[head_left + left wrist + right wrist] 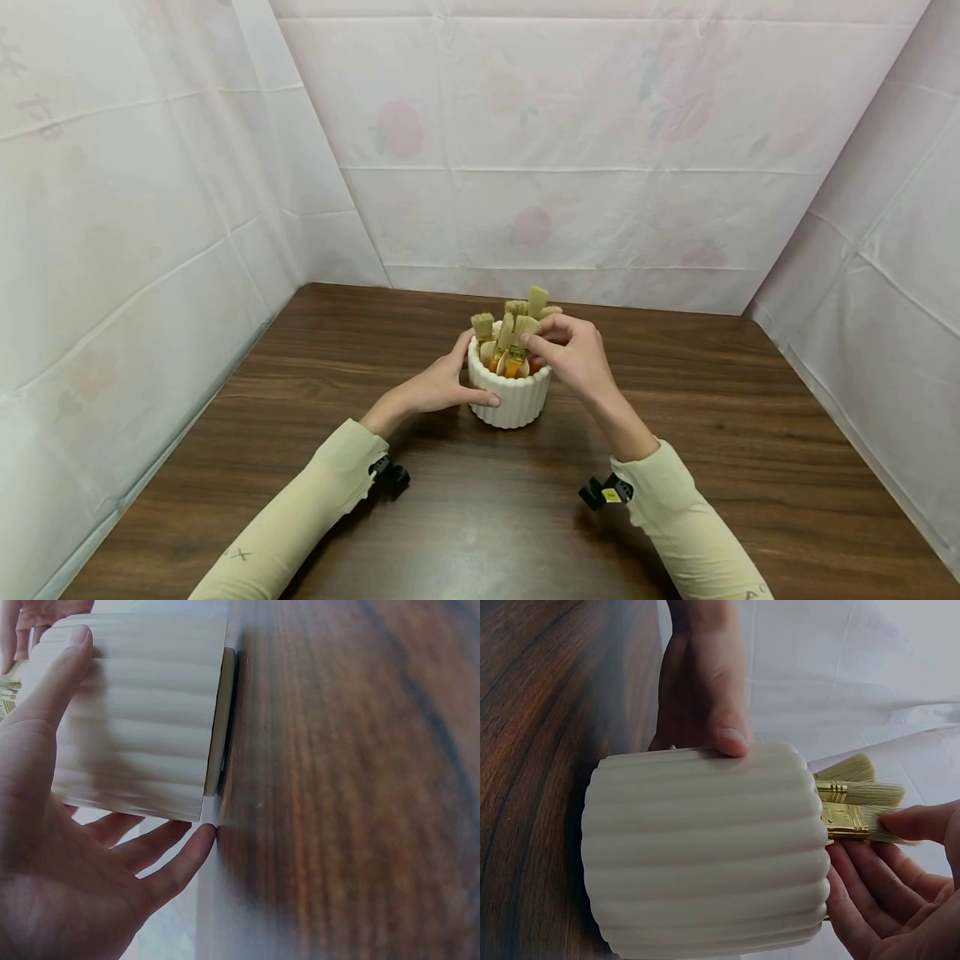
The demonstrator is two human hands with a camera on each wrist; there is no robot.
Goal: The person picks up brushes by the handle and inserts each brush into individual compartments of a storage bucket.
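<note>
Head view: left hand (435, 387) steadies the white ribbed ceramic pot (512, 400); right hand (573, 354) pinches one straw-bristled brush (522, 333) — best lifted straight up.

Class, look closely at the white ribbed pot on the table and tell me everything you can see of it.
The white ribbed pot is round and squat, with grooves on its wall and a matte, ceramic-looking surface. It stands upright on the dark wooden table. Several brushes with pale bristles and gold ferrules stand in it, bristles up. The left hand holds its side, thumb laid along the wall. The right hand pinches a brush above its rim.
</note>
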